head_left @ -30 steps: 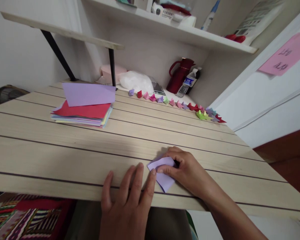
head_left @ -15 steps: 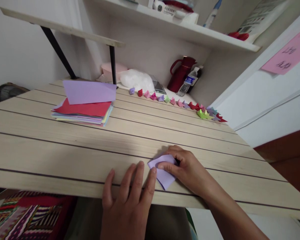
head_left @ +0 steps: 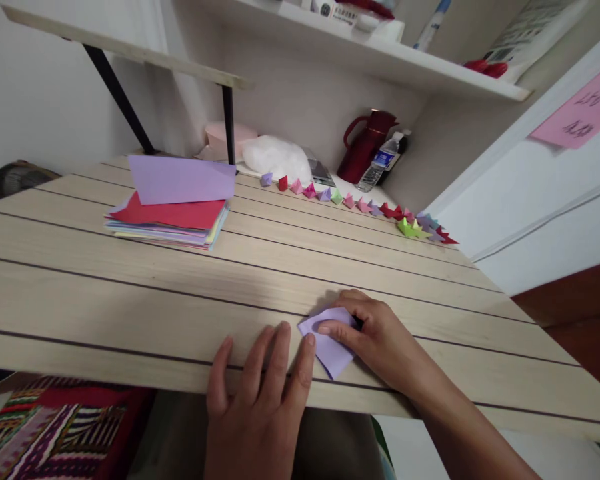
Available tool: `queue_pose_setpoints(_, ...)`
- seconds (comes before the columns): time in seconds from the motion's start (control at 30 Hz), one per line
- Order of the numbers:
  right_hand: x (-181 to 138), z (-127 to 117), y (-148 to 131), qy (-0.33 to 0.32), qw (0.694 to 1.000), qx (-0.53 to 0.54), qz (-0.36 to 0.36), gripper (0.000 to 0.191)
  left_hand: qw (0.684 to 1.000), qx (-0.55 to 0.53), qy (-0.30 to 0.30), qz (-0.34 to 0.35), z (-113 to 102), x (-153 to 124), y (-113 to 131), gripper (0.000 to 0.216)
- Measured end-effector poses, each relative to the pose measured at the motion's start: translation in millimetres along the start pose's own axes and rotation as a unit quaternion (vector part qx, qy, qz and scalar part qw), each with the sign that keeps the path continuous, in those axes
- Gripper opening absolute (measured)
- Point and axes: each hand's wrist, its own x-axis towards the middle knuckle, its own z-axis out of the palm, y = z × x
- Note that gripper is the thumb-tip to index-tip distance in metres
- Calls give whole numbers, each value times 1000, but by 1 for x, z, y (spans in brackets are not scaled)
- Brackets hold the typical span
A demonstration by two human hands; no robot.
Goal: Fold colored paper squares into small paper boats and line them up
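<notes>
A small folded piece of purple paper (head_left: 334, 355) lies on the slatted wooden table, near its front edge. My right hand (head_left: 375, 333) grips it from the right, thumb on top and the fingers curled over the far side. My left hand (head_left: 263, 387) rests on the table to the left with its fingers spread. Its index fingertip is at the paper's left edge; I cannot tell whether it presses on the sheet. The paper's right part is hidden under my right hand.
A stack of coloured paper (head_left: 170, 223) with a raised purple sheet (head_left: 183, 181) stands at the back left. Small folded paper shapes (head_left: 325, 195) line the back edge. Behind them are a dark red jug (head_left: 367, 148) and a water bottle (head_left: 379, 165). A shelf (head_left: 380, 57) overhangs the back.
The whole view has shifted very slightly. Both hands and the purple paper keep nearly the same pose on the table.
</notes>
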Motion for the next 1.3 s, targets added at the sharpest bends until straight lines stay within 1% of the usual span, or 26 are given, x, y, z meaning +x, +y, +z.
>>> queue_pose_setpoints(0.17,0,1,0,2,1000,-7,-2,18,1000,-2,17,2,2,-1,0,33)
queue_pose_setpoints(0.27,0,1,-1,3,1000,-9,0,16,1000,2,18,0,3,-1,0,33)
queue_pose_setpoints(0.4,1,3,0,8,1000,-20,2,16,1000,4,1,-8,2,-2,0,34)
queue_pose_setpoints(0.53,0,4,0,12,998,-55,-3,15,1000,10,-22,-12,-2,0,1,36)
queue_pose_setpoints(0.6,-1,4,0,16,997,-70,-9,14,999,17,-30,14,-4,1,0,38)
queue_pose_setpoints(0.7,-2,7,-2,31,996,-86,-13,10,995,25,-51,83,-7,5,-7,42)
queue_pose_setpoints(0.77,-3,10,-3,54,994,-97,-10,8,989,32,-73,121,-7,7,-14,44)
queue_pose_setpoints(0.8,-4,11,-2,67,992,-108,-10,13,986,36,-84,138,-7,8,-18,45)
queue_pose_setpoints(0.9,-8,9,1,114,976,-186,-17,42,977,48,-104,178,-4,11,-30,45)
queue_pose_setpoints(0.93,-11,7,1,143,963,-227,-17,48,975,52,-106,187,-4,11,-33,45)
queue_pose_setpoints(1.0,-22,4,0,219,929,-296,-26,49,973,60,-108,197,-4,12,-37,48)
queue_pose_setpoints(1.03,-30,3,-3,255,913,-315,-42,47,971,63,-110,203,-4,12,-38,51)
queue_pose_setpoints(1.07,-38,2,-6,277,903,-319,-72,46,970,65,-111,205,-5,11,-39,55)
queue_pose_setpoints(1.1,-48,3,-10,275,902,-309,-120,46,970,67,-114,206,-6,11,-39,59)
queue_pose_setpoints(1.13,-57,5,-14,243,908,-296,-169,46,969,69,-119,207,-6,11,-39,63)
queue_pose_setpoints(1.17,-67,8,-17,195,914,-289,-208,44,968,72,-122,208,-7,10,-39,67)
queue_pose_setpoints(1.2,-75,11,-18,145,918,-294,-225,45,966,77,-127,210,-7,11,-39,71)
queue_pose_setpoints(1.23,-82,15,-18,116,915,-307,-233,49,965,82,-131,210,-7,11,-39,74)
queue_pose_setpoints(1.3,-93,22,-12,80,915,-333,-212,56,964,91,-133,213,-7,11,-39,77)
